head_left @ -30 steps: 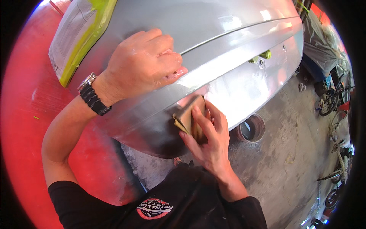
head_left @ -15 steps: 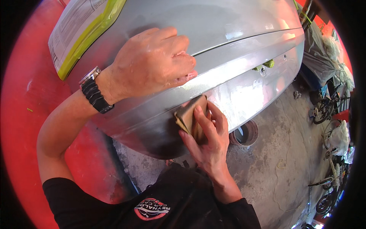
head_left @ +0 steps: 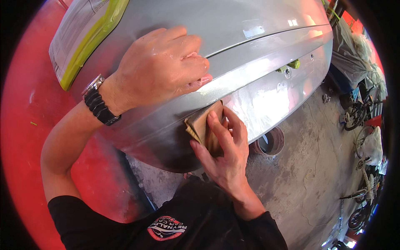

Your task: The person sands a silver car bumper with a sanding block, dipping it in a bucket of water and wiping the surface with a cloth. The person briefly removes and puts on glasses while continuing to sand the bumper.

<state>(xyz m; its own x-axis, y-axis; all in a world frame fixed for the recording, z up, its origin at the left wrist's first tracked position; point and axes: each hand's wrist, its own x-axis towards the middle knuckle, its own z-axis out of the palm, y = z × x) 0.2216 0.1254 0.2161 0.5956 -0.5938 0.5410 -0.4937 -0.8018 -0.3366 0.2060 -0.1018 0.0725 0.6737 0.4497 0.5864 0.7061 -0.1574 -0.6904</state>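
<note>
A folded, soft, pliable sheet of sandpaper [head_left: 204, 127] is pressed flat by the right hand [head_left: 225, 154] against the near face of the silver car panel [head_left: 250, 41], steadied by the open left hand [head_left: 160, 68].

Two hands: the left hand [head_left: 160, 68] and the right hand [head_left: 223, 156]. One folded brown sanding sheet [head_left: 204, 127]. One silver car body panel [head_left: 233, 50]. One black wristwatch [head_left: 99, 105]. One round bucket [head_left: 270, 141] on the floor. Two bicycles at the far right, one [head_left: 361, 113] above the other [head_left: 361, 206]
</note>
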